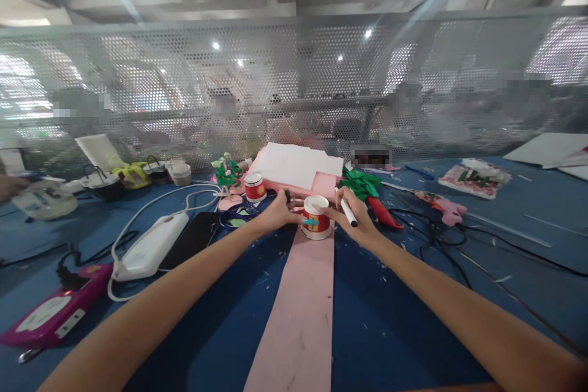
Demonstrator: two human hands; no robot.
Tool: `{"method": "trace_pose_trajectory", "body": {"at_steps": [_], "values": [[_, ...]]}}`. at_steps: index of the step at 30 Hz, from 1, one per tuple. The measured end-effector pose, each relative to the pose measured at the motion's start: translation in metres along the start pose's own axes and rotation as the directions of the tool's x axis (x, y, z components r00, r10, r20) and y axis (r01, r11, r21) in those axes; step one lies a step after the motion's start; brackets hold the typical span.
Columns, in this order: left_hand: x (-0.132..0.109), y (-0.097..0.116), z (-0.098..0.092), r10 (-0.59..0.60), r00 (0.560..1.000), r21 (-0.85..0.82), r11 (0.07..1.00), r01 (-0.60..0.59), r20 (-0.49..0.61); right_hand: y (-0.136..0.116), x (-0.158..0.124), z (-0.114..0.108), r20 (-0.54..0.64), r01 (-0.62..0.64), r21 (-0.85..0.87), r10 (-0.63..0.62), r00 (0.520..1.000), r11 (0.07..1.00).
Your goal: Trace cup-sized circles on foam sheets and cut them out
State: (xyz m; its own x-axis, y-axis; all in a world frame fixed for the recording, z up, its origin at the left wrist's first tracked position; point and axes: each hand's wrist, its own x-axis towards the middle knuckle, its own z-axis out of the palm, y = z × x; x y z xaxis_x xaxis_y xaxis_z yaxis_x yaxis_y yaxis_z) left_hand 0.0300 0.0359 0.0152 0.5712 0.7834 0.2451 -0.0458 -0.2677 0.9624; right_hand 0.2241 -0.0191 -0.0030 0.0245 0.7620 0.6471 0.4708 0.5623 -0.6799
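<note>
A small red cup-like pot (316,220) with white bands at top and bottom and a yellow emblem stands on a pink strip (298,306). My left hand (275,213) grips its left side, the thumb towards the front; a small dark thing shows by its index finger, too small to name. A teal patch crosses the pot's front, and I cannot tell what it is. In my right hand (358,220) is a white marker pen (348,211) with a black end, while the fingers of that hand also touch the pot's right side.
Behind the pot lies a pink box with white sheets (294,162). Left are another red pot (255,188), a green plant figure (228,177), a black phone (190,242), a white power bank (151,245) and a purple power strip (59,306). Right are green leaves (361,184) and a pink glue gun (448,209).
</note>
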Motion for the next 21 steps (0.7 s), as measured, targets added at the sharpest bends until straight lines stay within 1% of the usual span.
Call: {"method": "trace_pose_trajectory", "body": {"at_steps": [1,2,4,6,8,10,13,15,18,20,21], "values": [[-0.002,0.005,-0.009,-0.015,0.998,0.033,0.999,0.013,0.061,0.000,0.000,-0.001,0.001,0.003,0.003,-0.003,1.000,1.000],[-0.005,0.010,-0.019,-0.047,0.995,0.116,0.993,0.037,0.090,0.000,0.001,-0.002,0.004,0.007,0.009,-0.007,1.000,1.000],[-0.010,0.019,-0.040,-0.178,0.968,0.348,0.931,0.107,0.177,0.001,0.002,-0.004,0.019,0.004,0.011,-0.004,1.000,1.000],[-0.014,0.026,-0.056,-0.244,0.933,0.475,0.875,0.094,0.265,0.000,0.003,-0.005,0.031,-0.002,0.001,0.002,1.000,1.000],[-0.016,0.032,-0.065,-0.281,0.908,0.551,0.832,0.069,0.311,-0.001,0.003,-0.005,0.032,0.003,-0.012,-0.002,0.999,1.000],[-0.015,0.037,-0.067,-0.295,0.904,0.605,0.794,0.053,0.308,-0.002,0.002,-0.004,0.028,0.011,-0.023,-0.010,1.000,1.000],[-0.016,0.044,-0.064,-0.290,0.923,0.696,0.718,0.034,0.254,-0.003,0.001,-0.003,0.016,0.012,-0.013,-0.012,1.000,1.000],[-0.016,0.046,-0.063,-0.287,0.931,0.757,0.653,0.020,0.224,-0.002,0.001,-0.004,-0.031,-0.005,0.000,0.005,1.000,1.000],[-0.016,0.045,-0.068,-0.258,0.944,0.821,0.570,-0.023,0.205,0.001,0.005,-0.009,-0.188,-0.026,-0.007,0.025,0.982,1.000],[-0.014,0.042,-0.073,-0.202,0.964,0.850,0.524,-0.043,0.174,0.004,0.010,-0.015,-0.307,-0.040,-0.046,0.024,0.951,0.998],[-0.012,0.040,-0.074,-0.152,0.980,0.856,0.515,-0.034,0.130,0.005,0.012,-0.019,-0.362,-0.050,-0.071,0.021,0.932,0.996]]}}
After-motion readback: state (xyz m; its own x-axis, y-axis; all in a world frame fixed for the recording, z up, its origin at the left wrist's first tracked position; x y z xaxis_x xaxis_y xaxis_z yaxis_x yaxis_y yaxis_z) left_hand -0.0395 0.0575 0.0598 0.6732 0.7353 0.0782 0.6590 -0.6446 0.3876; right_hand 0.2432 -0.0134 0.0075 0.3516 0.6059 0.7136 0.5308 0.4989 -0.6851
